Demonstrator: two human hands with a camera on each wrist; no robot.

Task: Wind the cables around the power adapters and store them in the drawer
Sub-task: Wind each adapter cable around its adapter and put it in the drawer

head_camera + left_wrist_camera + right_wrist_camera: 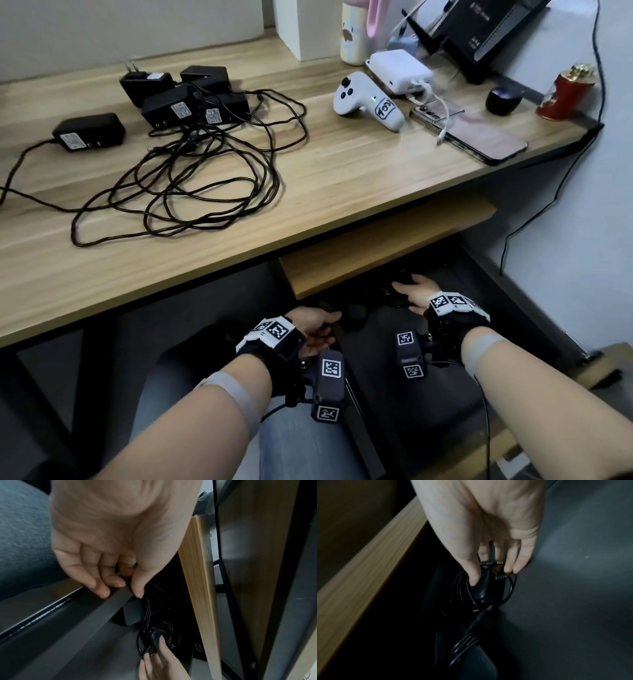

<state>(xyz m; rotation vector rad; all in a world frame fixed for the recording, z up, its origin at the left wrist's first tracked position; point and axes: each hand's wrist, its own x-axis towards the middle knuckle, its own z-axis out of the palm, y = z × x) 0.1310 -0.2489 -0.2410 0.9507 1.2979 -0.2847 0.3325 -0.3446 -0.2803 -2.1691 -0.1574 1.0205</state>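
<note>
Several black power adapters (178, 99) lie on the wooden desk (342, 178) with their cables (191, 181) in a loose tangle; one more adapter (88, 132) sits apart at the left. Below the desk edge the dark drawer (96, 615) stands open, a wooden panel (376, 246) along its far side. My left hand (322, 330) (120, 591) pinches the drawer's grey side wall. My right hand (409, 291) (491, 576) is inside the drawer and grips a wound adapter (481, 589) (154, 635). Another wound adapter (479, 662) (132, 614) lies in the drawer beside it.
On the desk's right side lie a white controller (363, 102), a white charger (399, 70), a phone (479, 137), a dark mouse (503, 99) and a red can (565, 92). A black router (486, 37) stands at the back. My legs are under the drawer.
</note>
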